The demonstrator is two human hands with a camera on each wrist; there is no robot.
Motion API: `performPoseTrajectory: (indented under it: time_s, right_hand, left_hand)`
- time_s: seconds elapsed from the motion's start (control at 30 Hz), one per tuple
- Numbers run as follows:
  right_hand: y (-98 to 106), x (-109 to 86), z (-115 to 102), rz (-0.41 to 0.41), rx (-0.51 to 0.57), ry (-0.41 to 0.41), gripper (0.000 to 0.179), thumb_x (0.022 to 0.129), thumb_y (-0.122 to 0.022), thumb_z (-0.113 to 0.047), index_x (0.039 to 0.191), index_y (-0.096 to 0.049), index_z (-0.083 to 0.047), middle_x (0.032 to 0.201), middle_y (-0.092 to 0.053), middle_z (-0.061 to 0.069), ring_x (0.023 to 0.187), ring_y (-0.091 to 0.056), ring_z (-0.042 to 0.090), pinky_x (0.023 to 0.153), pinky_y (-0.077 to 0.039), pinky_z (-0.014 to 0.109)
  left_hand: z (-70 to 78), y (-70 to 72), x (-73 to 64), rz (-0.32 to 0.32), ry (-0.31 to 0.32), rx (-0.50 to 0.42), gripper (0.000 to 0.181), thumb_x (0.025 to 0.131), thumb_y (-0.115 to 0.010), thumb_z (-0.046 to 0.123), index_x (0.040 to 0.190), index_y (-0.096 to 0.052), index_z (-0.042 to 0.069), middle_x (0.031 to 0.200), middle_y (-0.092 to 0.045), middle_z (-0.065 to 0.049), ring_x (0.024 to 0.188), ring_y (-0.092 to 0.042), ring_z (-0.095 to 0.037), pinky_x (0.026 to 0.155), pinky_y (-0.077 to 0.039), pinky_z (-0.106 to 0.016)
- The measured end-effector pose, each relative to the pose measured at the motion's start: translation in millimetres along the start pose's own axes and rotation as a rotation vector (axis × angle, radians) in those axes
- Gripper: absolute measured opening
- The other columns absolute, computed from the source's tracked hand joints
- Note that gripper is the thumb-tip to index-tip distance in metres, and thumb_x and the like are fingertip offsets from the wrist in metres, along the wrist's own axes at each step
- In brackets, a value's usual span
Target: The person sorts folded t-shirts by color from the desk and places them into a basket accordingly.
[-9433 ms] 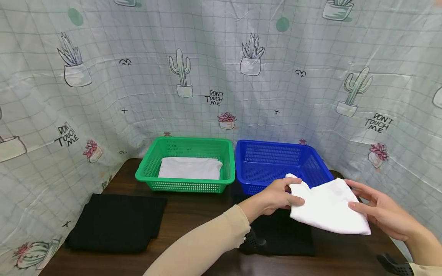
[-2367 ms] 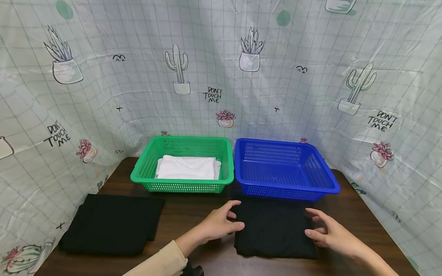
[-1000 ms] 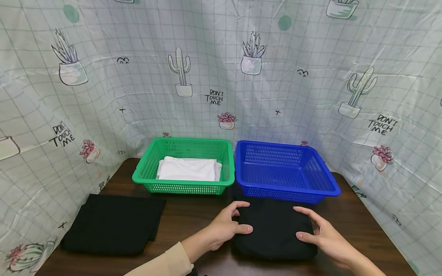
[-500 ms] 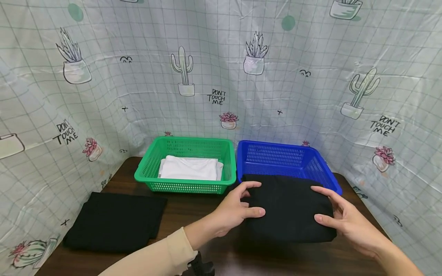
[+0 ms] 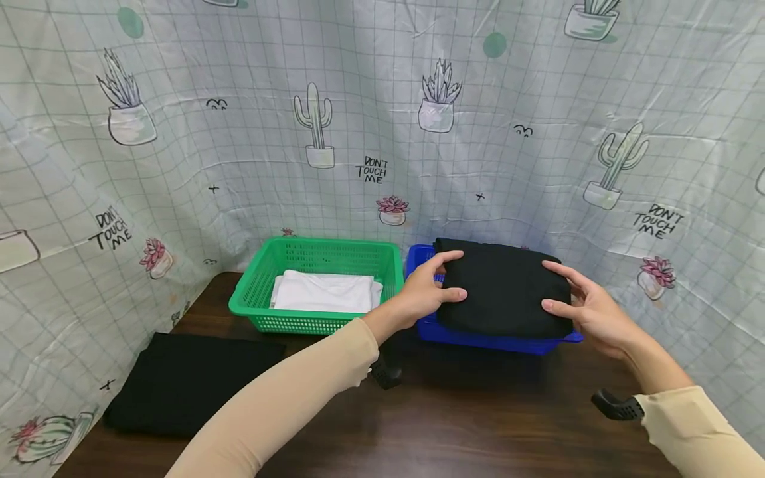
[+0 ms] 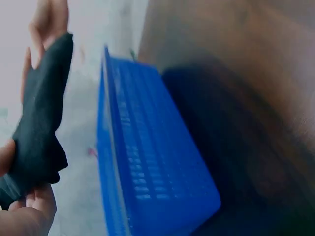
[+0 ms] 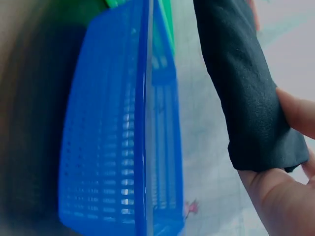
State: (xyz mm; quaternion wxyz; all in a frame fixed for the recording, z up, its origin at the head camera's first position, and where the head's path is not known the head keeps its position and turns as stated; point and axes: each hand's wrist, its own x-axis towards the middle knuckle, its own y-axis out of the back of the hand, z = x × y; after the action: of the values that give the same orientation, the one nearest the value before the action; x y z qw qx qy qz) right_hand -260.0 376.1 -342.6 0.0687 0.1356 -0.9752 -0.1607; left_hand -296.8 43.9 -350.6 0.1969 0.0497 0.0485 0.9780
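Note:
My left hand and right hand hold a folded black cloth by its two ends, thumbs on top. The cloth is level with the blue basket in the head view and hides most of its inside. Both wrist views show a gap between the cloth and the basket rim, so it hangs in the air above. In the left wrist view, my left fingers curl under the near end of the cloth.
Beside the blue one stands a green basket with folded white cloth in it. Another folded black cloth lies at the table's left. A printed curtain rises behind the brown table.
Both hands gripped the black cloth on the table, lifted it and carried it forward over the blue basket. Earlier, the hands held a white cloth; the green basket's white cloth then looks changed.

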Motion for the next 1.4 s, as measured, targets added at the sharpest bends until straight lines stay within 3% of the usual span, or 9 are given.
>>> performPoseTrajectory:
  time_s: [0.13,0.5,0.57,0.67,0.8,1.03,1.17,1.3,1.4]
  right_hand:
    - [9,26.2,9,-0.035,0.089,-0.014,0.079,0.106,-0.064,-0.004,0.172,-0.023,-0.021,0.150,-0.040,0.009,0.116,-0.068,0.006,0.087,-0.061,0.029]
    - [22,67.5,53,-0.066,0.080,-0.117,0.084,0.107,-0.066,-0.009,0.173,-0.015,-0.019,0.170,-0.010,0.028,0.116,-0.063,0.001,0.089,-0.060,0.029]
    - [19,73.4,60,-0.078,0.106,-0.119,0.084,0.106,-0.065,-0.007,0.173,-0.016,-0.018,0.171,-0.006,0.031,0.113,-0.063,0.002,0.088,-0.060,0.028]
    - [17,77.6,68,-0.078,0.072,-0.129,0.083,0.106,-0.067,-0.009,0.172,-0.017,-0.016,0.172,-0.003,0.033,0.074,-0.062,-0.001,0.066,-0.055,0.018]
    - [20,74.2,76,-0.054,-0.033,-0.176,0.084,0.106,-0.069,-0.016,0.172,-0.017,-0.017,0.173,0.005,0.032,0.040,-0.030,0.004,0.040,-0.030,0.019]
    - [21,76.2,96,-0.060,-0.034,-0.208,0.086,0.106,-0.069,-0.017,0.172,-0.015,-0.016,0.174,0.006,0.031,0.042,-0.030,0.006,0.043,-0.033,0.020]
    - [16,81.2,101,-0.053,-0.050,-0.210,0.087,0.105,-0.070,-0.014,0.172,-0.015,-0.013,0.174,0.007,0.031,0.085,-0.063,0.027,0.075,-0.056,0.032]
    - [9,84.7,104,-0.076,-0.047,-0.194,0.087,0.104,-0.069,-0.009,0.172,-0.014,-0.010,0.173,-0.002,0.032,0.149,-0.028,0.049,0.113,-0.046,0.053]
    - [8,86.2,105,-0.077,-0.059,-0.183,0.085,0.104,-0.069,-0.007,0.171,-0.017,-0.008,0.169,-0.016,0.033,0.144,-0.040,0.047,0.105,-0.054,0.041]
  left_hand:
    - [-9.0,1.5,25.2,0.046,0.024,0.011,0.069,0.096,-0.078,0.006,0.156,-0.055,0.032,0.140,-0.053,-0.010,0.118,-0.061,-0.027,0.094,-0.059,-0.042]
    - [-43.2,4.2,63.8,0.042,0.077,-0.053,0.069,0.098,-0.075,0.003,0.159,-0.052,0.026,0.152,-0.045,-0.018,0.128,-0.058,-0.033,0.104,-0.054,-0.047]
    - [-48.8,5.8,65.6,0.041,0.101,-0.069,0.069,0.099,-0.074,0.002,0.159,-0.050,0.025,0.156,-0.042,-0.019,0.127,-0.059,-0.035,0.105,-0.054,-0.047]
    - [-54.4,4.9,67.2,0.049,0.125,-0.082,0.070,0.100,-0.072,0.000,0.161,-0.048,0.024,0.159,-0.039,-0.021,0.126,-0.062,-0.038,0.104,-0.054,-0.048]
    - [-57.7,-4.1,69.5,0.051,0.135,-0.055,0.070,0.101,-0.072,0.001,0.162,-0.047,0.024,0.164,-0.036,-0.021,0.134,-0.057,-0.040,0.108,-0.052,-0.049]
    - [-61.6,-18.0,75.3,0.102,0.198,0.013,0.069,0.102,-0.070,0.001,0.161,-0.047,0.029,0.167,-0.037,-0.015,0.146,-0.048,-0.039,0.113,-0.048,-0.050]
    - [-69.0,-18.6,81.1,0.103,0.249,0.037,0.072,0.101,-0.070,0.000,0.162,-0.046,0.031,0.170,-0.036,-0.013,0.148,-0.046,-0.038,0.113,-0.047,-0.052]
    - [-75.4,-18.8,83.8,0.121,0.282,0.047,0.073,0.099,-0.071,-0.003,0.160,-0.048,0.029,0.170,-0.038,-0.011,0.147,-0.047,-0.037,0.114,-0.046,-0.052]
    - [-75.3,-20.1,82.7,0.127,0.277,0.048,0.073,0.098,-0.072,-0.004,0.160,-0.049,0.027,0.169,-0.038,-0.012,0.147,-0.048,-0.037,0.114,-0.047,-0.052]
